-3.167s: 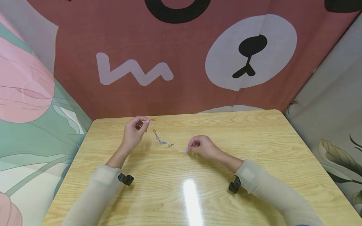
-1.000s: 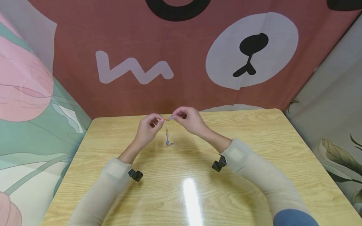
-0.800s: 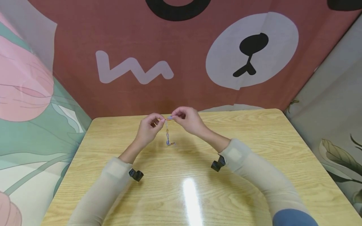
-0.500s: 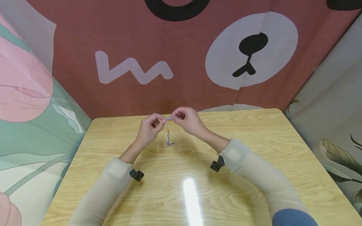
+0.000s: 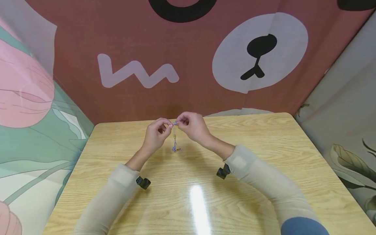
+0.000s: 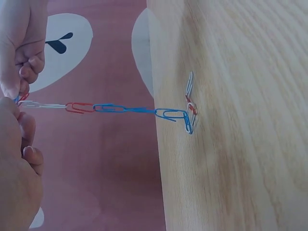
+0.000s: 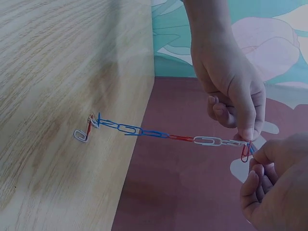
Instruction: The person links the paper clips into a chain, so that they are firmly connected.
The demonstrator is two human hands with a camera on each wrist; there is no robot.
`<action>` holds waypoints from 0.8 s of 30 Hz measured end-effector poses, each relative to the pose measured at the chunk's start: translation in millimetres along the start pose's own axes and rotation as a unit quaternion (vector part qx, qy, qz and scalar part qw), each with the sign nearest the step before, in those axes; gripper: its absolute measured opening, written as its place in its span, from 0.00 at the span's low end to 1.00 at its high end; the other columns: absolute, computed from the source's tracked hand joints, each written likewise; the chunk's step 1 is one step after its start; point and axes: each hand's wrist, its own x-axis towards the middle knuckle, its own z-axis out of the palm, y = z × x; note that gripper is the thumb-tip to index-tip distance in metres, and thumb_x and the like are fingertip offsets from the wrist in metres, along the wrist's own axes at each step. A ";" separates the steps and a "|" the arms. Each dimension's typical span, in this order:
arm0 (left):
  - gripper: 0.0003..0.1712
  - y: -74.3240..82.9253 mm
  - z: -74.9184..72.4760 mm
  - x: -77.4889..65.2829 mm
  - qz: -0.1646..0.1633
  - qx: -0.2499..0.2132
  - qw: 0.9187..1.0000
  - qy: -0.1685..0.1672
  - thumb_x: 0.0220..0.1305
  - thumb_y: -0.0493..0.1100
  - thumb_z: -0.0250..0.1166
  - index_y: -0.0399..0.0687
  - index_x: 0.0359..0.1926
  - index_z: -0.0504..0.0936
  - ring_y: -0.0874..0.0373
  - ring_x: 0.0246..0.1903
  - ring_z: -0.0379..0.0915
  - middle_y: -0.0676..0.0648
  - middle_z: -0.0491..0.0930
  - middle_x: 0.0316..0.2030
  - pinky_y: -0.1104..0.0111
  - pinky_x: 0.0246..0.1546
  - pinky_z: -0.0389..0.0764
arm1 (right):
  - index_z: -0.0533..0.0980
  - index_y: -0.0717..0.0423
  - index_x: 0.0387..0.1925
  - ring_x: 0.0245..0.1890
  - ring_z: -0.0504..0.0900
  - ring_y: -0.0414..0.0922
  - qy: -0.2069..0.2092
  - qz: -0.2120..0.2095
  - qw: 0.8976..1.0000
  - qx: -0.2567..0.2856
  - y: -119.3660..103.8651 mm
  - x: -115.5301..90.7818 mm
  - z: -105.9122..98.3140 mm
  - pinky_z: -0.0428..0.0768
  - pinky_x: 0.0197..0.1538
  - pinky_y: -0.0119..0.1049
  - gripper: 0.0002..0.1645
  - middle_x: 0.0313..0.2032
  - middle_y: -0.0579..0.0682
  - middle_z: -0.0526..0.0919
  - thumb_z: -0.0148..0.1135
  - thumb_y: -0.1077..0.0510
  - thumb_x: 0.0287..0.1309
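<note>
A chain of linked paper clips (image 7: 208,141), white, red and blue, hangs below the two hands, its lower end lying on the wooden table. My left hand (image 5: 155,133) pinches the top of this chain at a red paper clip (image 7: 245,153) between thumb and forefinger. Facing it, my right hand (image 5: 194,128) pinches a blue paper clip (image 7: 252,148) against that red one. Fingertips hide most of the blue clip, so I cannot tell whether the two are linked. Several blue clips (image 6: 171,114) make up the chain's middle.
The wooden table (image 5: 164,202) stretches below both hands, with a bright reflection at the front. A reddish cloth (image 5: 194,49) with a printed bear hangs behind its back edge. Leaf-and-flower cloths (image 5: 26,85) hang at the sides. Black wrist cameras (image 5: 144,183) sit at both sleeves.
Both hands have come together above the table's back part, the right hand rising from the tabletop with its clip. The slanting chain now hangs straight down. Lately the fingertips have drawn slightly closer.
</note>
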 end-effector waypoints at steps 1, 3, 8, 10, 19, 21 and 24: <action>0.04 0.0 0.1 0.0 0.002 0.000 1.000 0.001 0.60 0.19 0.64 0.26 0.32 0.81 0.57 0.22 0.68 0.33 0.81 0.30 0.75 0.24 0.67 | 0.83 0.59 0.36 0.28 0.79 0.41 0.000 -0.003 1.000 -0.005 0.3 -0.1 0.7 0.79 0.34 0.32 0.03 0.29 0.47 0.84 0.65 0.64 0.65; 0.04 -0.1 0.0 -0.3 0.002 0.000 1.000 0.001 0.60 0.19 0.64 0.25 0.32 0.80 0.57 0.22 0.68 0.33 0.81 0.30 0.76 0.24 0.67 | 0.83 0.59 0.36 0.29 0.79 0.40 0.001 -0.005 1.000 -0.013 1.2 -0.4 1.9 0.79 0.34 0.32 0.03 0.29 0.47 0.84 0.65 0.64 0.65; 0.04 0.1 -3.8 -0.5 -0.015 -0.014 1.000 0.001 0.62 0.20 0.63 0.26 0.33 0.81 0.57 0.19 0.68 0.32 0.81 0.32 0.78 0.22 0.68 | 0.84 0.59 0.36 0.29 0.79 0.41 0.001 -0.001 1.000 -0.017 5.9 -1.3 1.9 0.79 0.34 0.32 0.03 0.30 0.48 0.85 0.64 0.64 0.66; 0.04 0.5 -5.9 -0.3 -0.020 -0.019 1.000 0.002 0.63 0.20 0.62 0.26 0.34 0.81 0.57 0.18 0.68 0.32 0.81 0.32 0.78 0.21 0.68 | 0.84 0.59 0.37 0.28 0.79 0.41 0.002 0.000 1.000 -0.017 7.6 -1.5 1.1 0.78 0.33 0.33 0.04 0.30 0.48 0.85 0.64 0.64 0.67; 0.05 -1.6 -8.4 -1.8 -0.020 -0.014 1.000 0.015 0.63 0.20 0.63 0.27 0.34 0.81 0.56 0.19 0.67 0.32 0.80 0.31 0.78 0.22 0.67 | 0.82 0.59 0.39 0.24 0.73 0.43 0.012 0.005 1.000 -0.005 8.1 -1.1 -0.3 0.72 0.28 0.33 0.05 0.29 0.49 0.81 0.61 0.62 0.71; 0.04 -2.2 -8.4 -1.8 -0.019 -0.010 1.000 0.012 0.63 0.20 0.63 0.27 0.35 0.81 0.54 0.20 0.68 0.32 0.81 0.32 0.77 0.22 0.68 | 0.81 0.60 0.39 0.24 0.73 0.43 0.015 0.009 1.000 0.000 7.4 -0.6 -0.9 0.72 0.28 0.33 0.05 0.29 0.49 0.80 0.60 0.63 0.72; 0.03 -3.1 -8.6 -2.4 -0.017 -0.010 1.000 0.003 0.64 0.21 0.63 0.27 0.35 0.81 0.52 0.20 0.69 0.33 0.81 0.31 0.74 0.21 0.70 | 0.81 0.60 0.39 0.24 0.72 0.43 0.016 0.013 1.000 0.002 6.1 0.0 -2.2 0.72 0.28 0.32 0.05 0.28 0.49 0.80 0.60 0.63 0.72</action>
